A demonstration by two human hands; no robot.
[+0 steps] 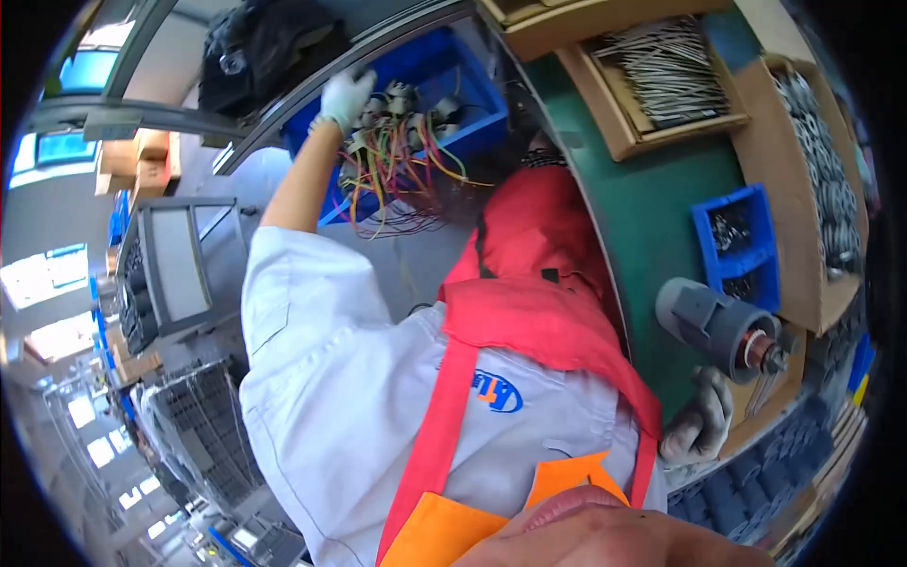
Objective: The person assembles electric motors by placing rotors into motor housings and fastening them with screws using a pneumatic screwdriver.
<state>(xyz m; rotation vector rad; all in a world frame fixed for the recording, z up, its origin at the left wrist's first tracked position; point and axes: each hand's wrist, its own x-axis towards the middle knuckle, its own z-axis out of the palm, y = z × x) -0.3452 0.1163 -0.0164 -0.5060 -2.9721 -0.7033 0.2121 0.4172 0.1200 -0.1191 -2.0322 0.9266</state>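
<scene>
My left hand [346, 100], in a white glove, reaches down to a blue plastic bin [477, 57]. Beside its fingers lies a heap of small wound motor parts [401, 98] with red, yellow, green and dark lead wires [383, 163] trailing over the bin's side. The fingertips are turned away, so their grip is hidden. My right hand [701, 423], in a dirty grey glove, rests at the green bench's edge, fingers loosely curled and apart, with nothing visible in them. Close by lies a grey motor housing [709, 319] with a copper-coloured part and metal tip at one end.
The green bench [619, 217] carries a carton of metal shafts [661, 71], a carton of ring-shaped metal parts [820, 170] and a small blue tray [742, 236] of small hardware. Dark grey housings [756, 496] are stacked alongside. A metal frame rail [283, 109] crosses near the bin.
</scene>
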